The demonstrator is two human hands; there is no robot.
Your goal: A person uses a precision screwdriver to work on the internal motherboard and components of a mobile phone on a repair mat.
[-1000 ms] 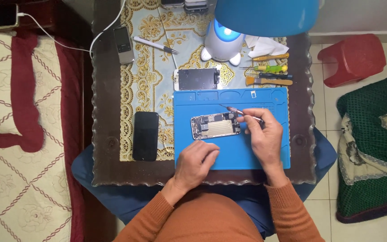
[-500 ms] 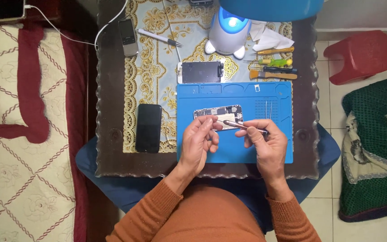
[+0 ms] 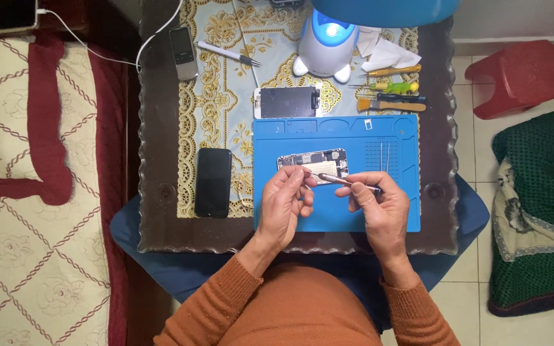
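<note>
An opened phone body (image 3: 313,163) with its circuit board showing lies on a blue work mat (image 3: 354,138). My right hand (image 3: 376,205) grips a thin screwdriver (image 3: 344,182) that points left. My left hand (image 3: 283,202) pinches the screwdriver's tip between thumb and fingers, just in front of the phone body. Both hands hover over the mat's near half. Whether a small part sits at the tip is too small to tell.
A detached phone screen (image 3: 288,102) lies beyond the mat. A black phone (image 3: 213,182) lies left of it, and a small grey phone (image 3: 182,52) with a pen (image 3: 227,52) farther back. Brush and screwdrivers (image 3: 389,96) sit by a white-blue lamp (image 3: 325,45). Red stool (image 3: 514,74) at right.
My right hand lifted the screwdriver off the phone body and drew back toward me. My left hand rose from the mat and took hold of the tool's tip.
</note>
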